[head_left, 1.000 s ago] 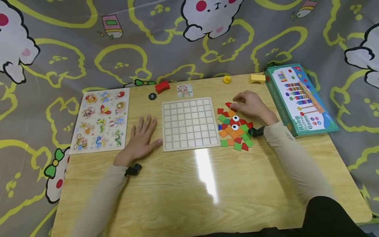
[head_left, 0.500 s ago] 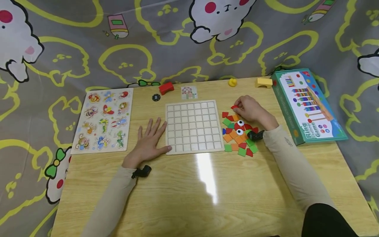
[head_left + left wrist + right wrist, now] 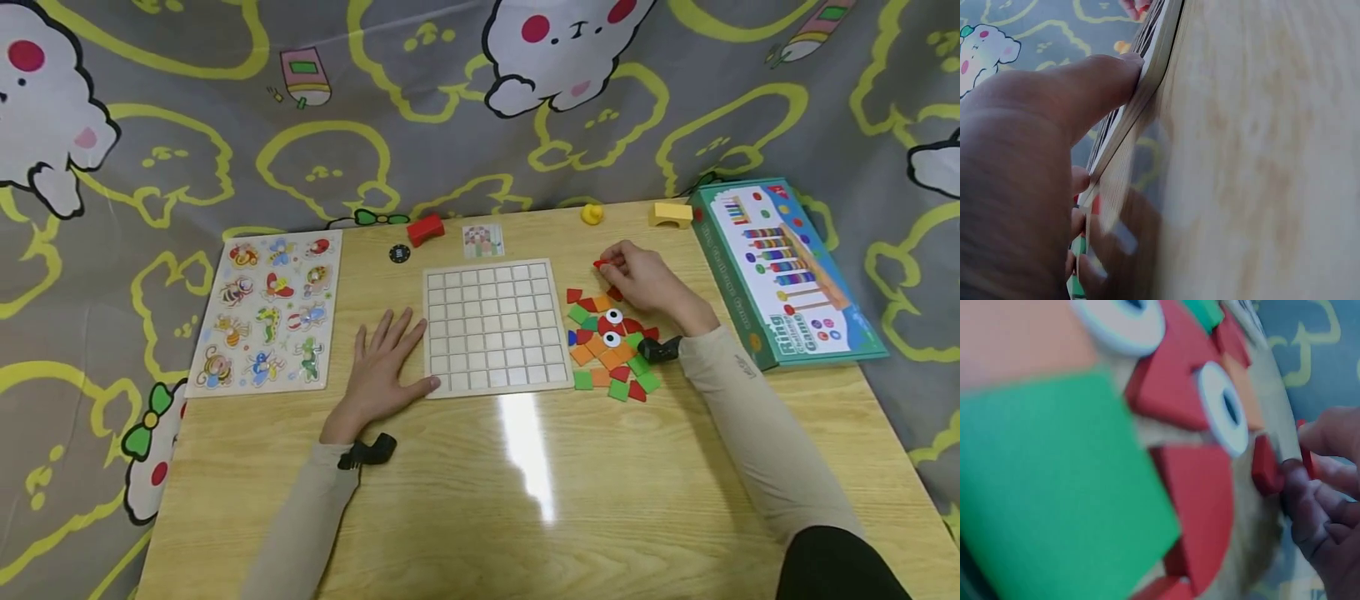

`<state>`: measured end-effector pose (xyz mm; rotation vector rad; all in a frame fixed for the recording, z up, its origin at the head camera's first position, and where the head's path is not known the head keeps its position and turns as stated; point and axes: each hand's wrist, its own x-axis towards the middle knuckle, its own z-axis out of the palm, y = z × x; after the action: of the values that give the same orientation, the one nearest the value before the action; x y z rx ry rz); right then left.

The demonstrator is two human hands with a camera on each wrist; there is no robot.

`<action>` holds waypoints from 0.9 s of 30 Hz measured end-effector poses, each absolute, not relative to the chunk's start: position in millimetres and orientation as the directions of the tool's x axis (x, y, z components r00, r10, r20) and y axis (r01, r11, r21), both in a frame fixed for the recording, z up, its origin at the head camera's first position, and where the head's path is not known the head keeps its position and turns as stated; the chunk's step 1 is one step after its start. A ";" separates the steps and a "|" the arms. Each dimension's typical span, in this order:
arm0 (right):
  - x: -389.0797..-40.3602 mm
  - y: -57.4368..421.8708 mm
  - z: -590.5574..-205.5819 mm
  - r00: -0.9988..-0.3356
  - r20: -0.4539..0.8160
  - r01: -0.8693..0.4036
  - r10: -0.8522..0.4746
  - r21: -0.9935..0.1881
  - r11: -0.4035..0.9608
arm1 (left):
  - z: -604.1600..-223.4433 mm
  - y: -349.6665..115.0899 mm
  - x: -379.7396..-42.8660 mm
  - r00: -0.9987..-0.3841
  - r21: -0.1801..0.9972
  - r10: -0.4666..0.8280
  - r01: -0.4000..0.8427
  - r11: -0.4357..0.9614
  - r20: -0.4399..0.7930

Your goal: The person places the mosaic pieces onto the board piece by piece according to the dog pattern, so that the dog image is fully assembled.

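Note:
My left hand [image 3: 381,373] lies with fingers spread on the table, left of a wooden grid board [image 3: 498,327]. Its thumb rests on the board's lower left corner, shown close up over the board's edge [image 3: 1138,103] in the left wrist view. Above a cluster of colored tiles [image 3: 611,357], my right hand [image 3: 642,279] pinches a small red tile [image 3: 599,263] between thumb and fingers. The right wrist view has this red tile [image 3: 1305,450] edge-on at the fingertips. Another red tile [image 3: 1266,465] lies beside them, near two white eye discs [image 3: 1225,406] and a green square tile [image 3: 1060,487].
A puzzle board with insects [image 3: 258,312] lies at left. Along the back are a red block [image 3: 425,229], a black chip [image 3: 400,253], a picture card [image 3: 483,240], a yellow duck [image 3: 592,214] and a yellow arch block [image 3: 671,215]. A game box [image 3: 787,275] stands at right.
My right hand has lifted a red tile slightly up from the cluster's top end, keeping it pinched. The left thumb has come onto the grid board's corner. The head view has shifted a little.

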<state>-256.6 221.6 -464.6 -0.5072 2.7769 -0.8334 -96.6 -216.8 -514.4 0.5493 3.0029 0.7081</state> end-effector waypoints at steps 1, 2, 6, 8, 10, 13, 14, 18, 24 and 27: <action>-257.2 223.4 -467.9 -0.931 -0.069 -0.257 -0.359 -0.574 0.777 | -515.1 -216.8 -95.9 -0.939 0.439 0.334 0.333 0.834 0.077; -257.6 225.6 -470.7 -0.939 -0.051 -0.246 -0.339 -0.590 0.769 | -515.6 -216.6 -95.5 -0.940 0.444 0.331 0.332 0.832 0.083; -259.6 234.5 -479.3 -0.970 -0.018 -0.173 -0.243 -0.653 0.737 | -518.4 -215.9 -97.0 -0.941 0.429 0.325 0.331 0.841 0.088; -260.5 236.1 -480.1 -0.978 -0.043 -0.115 -0.204 -0.708 0.697 | -519.2 -216.1 -97.7 -0.944 0.423 0.321 0.324 0.846 0.080; -261.0 234.3 -478.4 -0.983 -0.066 -0.063 -0.173 -0.758 0.649 | -519.8 -217.0 -98.2 -0.946 0.420 0.316 0.317 0.850 0.074; -261.4 224.9 -471.8 -0.984 -0.080 -0.025 -0.158 -0.819 0.573 | -519.6 -218.3 -97.9 -0.947 0.427 0.313 0.314 0.848 0.075; -261.2 220.3 -469.1 -0.984 -0.081 -0.020 -0.159 -0.836 0.549 | -519.7 -218.1 -97.5 -0.946 0.432 0.314 0.315 0.845 0.077; -260.1 191.4 -461.4 -0.982 -0.077 -0.011 -0.175 -0.890 0.457 | -518.0 -219.5 -97.4 -0.945 0.458 0.319 0.318 0.830 0.078; -256.2 135.1 -466.4 -0.962 -0.062 -0.041 -0.268 -0.931 0.362 | -517.3 -218.0 -93.9 -0.959 0.516 0.267 0.277 0.811 0.095; -253.8 108.6 -470.8 -0.944 -0.053 -0.069 -0.327 -0.933 0.352 | -517.9 -216.5 -91.5 -0.958 0.525 0.255 0.284 0.802 0.129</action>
<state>-253.8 108.6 -470.8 -0.3560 2.3846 -1.6287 -91.5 -216.5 -517.9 0.4532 3.0315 0.8963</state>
